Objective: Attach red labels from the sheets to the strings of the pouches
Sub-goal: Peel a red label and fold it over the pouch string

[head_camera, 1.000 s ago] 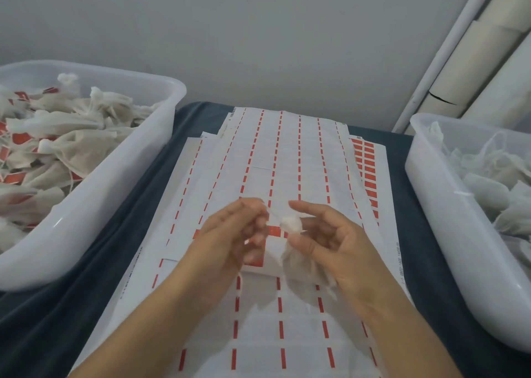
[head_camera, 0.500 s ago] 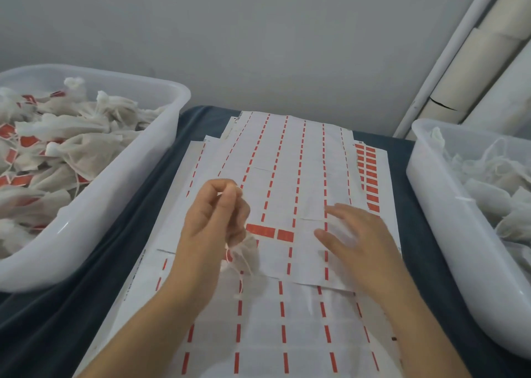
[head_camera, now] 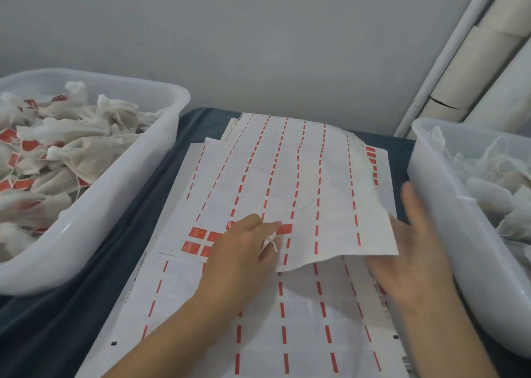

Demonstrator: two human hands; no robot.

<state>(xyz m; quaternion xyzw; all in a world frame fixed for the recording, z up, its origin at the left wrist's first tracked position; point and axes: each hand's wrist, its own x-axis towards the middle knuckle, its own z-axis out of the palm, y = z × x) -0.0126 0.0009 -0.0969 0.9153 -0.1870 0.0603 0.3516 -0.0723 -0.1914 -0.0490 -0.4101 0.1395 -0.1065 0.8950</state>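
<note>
- On the top sheet [head_camera: 304, 193], my left hand [head_camera: 241, 251] pinched a string [head_camera: 271, 241] beside the red labels [head_camera: 198, 238].
- My right hand [head_camera: 413, 251] lay relaxed, lifting the sheet's edge; next, I judged, came peeling a label.

Small print runs along the lower sheet's [head_camera: 287, 306] right margin, too blurred to read.

even soft light | faint shadows | right edge motion-blurred | wide-angle bowing
</note>
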